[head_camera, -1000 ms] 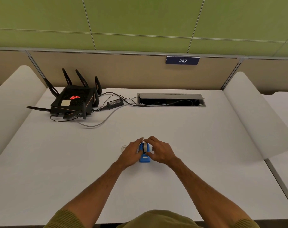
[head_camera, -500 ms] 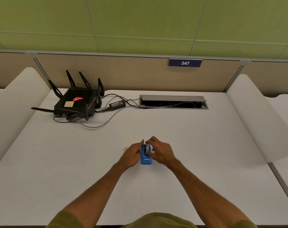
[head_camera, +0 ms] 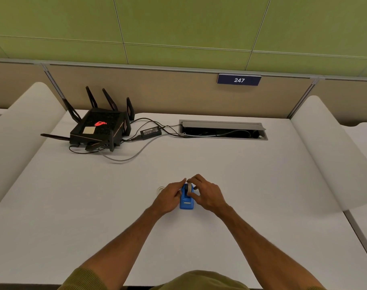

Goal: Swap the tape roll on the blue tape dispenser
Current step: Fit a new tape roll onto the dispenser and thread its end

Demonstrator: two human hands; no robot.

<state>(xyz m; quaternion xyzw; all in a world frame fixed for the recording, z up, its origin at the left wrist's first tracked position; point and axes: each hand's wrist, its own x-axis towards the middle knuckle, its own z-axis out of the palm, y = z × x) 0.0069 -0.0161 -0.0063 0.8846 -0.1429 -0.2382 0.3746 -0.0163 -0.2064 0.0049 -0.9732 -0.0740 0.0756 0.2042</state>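
A small blue tape dispenser (head_camera: 186,203) stands on the white desk (head_camera: 262,185) in front of me, its cutter end toward me. A greyish tape roll (head_camera: 189,186) sits at its far end. My left hand (head_camera: 170,196) holds the dispenser's left side, index finger stretched along the top. My right hand (head_camera: 205,194) pinches the tape roll with thumb and fingers. A second, pale tape roll (head_camera: 160,189) lies flat on the desk just left of my left hand, partly hidden by it.
A black router (head_camera: 99,130) with antennas, its power brick (head_camera: 150,132) and cables sit at the back left. An open cable tray (head_camera: 222,129) is set into the desk at the back. White side dividers (head_camera: 335,155) flank the desk.
The view shifted slightly. Both hands stayed at the dispenser; my right fingers have regripped on the roll at its far end.
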